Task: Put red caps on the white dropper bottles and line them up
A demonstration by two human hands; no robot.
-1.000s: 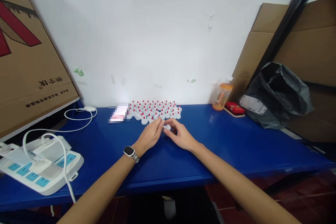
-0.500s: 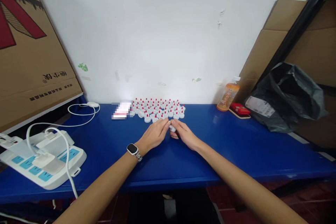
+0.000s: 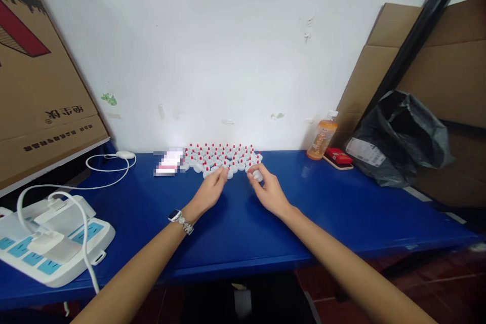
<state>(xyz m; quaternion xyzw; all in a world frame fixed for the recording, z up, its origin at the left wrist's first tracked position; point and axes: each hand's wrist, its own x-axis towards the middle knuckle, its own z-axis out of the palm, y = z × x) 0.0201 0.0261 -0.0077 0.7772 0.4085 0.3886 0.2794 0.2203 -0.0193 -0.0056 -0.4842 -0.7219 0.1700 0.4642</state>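
- Landmark: cluster of small white plastic caps with red tips [image 3: 222, 158], which stood in tight rows at the back of the blue tabletop [image 3: 341, 212], against the white wall.
- Right hand [image 3: 268, 191]: was just in front of the cluster's right end. Fingers were curled and pinched on a single white plastic cap [image 3: 257, 175], held just off the front row.
- Left hand [image 3: 210, 191]: was just in front of the cluster's middle, fingers loosely bent, tips at the front row. Whether it gripped a cap could not be told.
- Relation: the cluster lay straight ahead of both hands, its long axis running left to right. The left hand's tips were the nearer to the rows. Nothing stood between the hands and the cluster.
- A silver-banded smartwatch [image 3: 176, 215] sat on the left wrist.
- Left of the cluster:
  - just beside it, a blurred pink-and-white flat item [image 3: 167, 163];
  - farther off, a looped white cable [image 3: 110, 168], a white power strip with blue sockets [image 3: 49, 245] and a printed brown cardboard box [image 3: 38, 111].
- Right of the cluster, well apart: an orange drink bottle [image 3: 322, 139], a flat red packet [image 3: 339, 156], a crumpled black plastic bag [image 3: 402, 136] and leaning brown cardboard sheets [image 3: 448, 61].
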